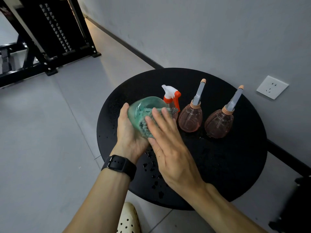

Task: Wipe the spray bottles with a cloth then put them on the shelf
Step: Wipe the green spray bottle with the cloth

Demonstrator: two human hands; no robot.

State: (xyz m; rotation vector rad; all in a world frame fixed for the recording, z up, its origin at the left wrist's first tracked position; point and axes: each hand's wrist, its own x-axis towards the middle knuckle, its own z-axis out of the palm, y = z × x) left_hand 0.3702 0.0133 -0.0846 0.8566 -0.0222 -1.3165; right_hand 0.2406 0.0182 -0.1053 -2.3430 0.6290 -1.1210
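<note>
Hands work over a round black desk (227,165): the left hand (129,132), a black watch (120,164) on its wrist, cradles a tilted green spray bottle (143,108) with fingers curled around its body, while the right hand (170,145) presses a grey cloth (145,126) against the bottle with straight, spread fingers. Just beyond stands an orange-and-white trigger sprayer (171,95). Two pink pump bottles (191,120) (218,125) stand upright side by side to the right, near the wall. Water droplets (154,167) dot the desk below the hands.
</note>
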